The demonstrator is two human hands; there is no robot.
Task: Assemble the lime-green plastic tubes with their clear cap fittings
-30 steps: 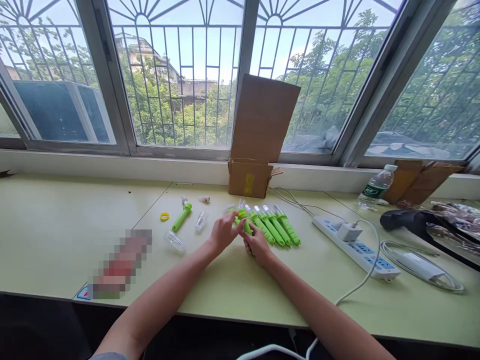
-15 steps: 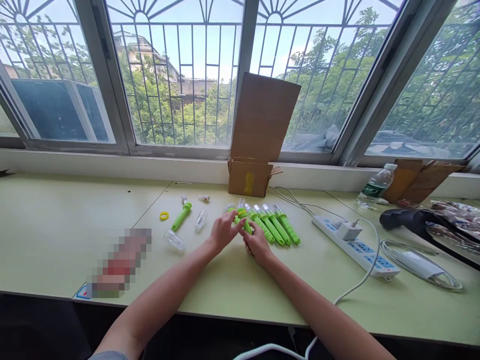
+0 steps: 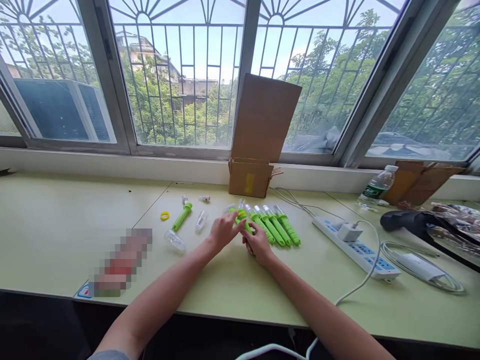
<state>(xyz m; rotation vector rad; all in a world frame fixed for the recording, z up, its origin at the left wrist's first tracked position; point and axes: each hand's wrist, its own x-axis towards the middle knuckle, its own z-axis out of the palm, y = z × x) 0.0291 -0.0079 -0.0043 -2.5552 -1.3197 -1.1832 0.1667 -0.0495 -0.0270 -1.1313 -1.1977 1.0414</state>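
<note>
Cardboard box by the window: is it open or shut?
Open. The cardboard box has its tall lid flap standing upright, leaving the top uncovered.

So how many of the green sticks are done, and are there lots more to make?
About four green sticks with clear tops lie in a neat row and look finished. The left hand and right hand hold one more stick at the row's left end. Still loose: a lone green stick, two clear caps, a yellow ring and a small white piece, so probably just one more to build.
</note>
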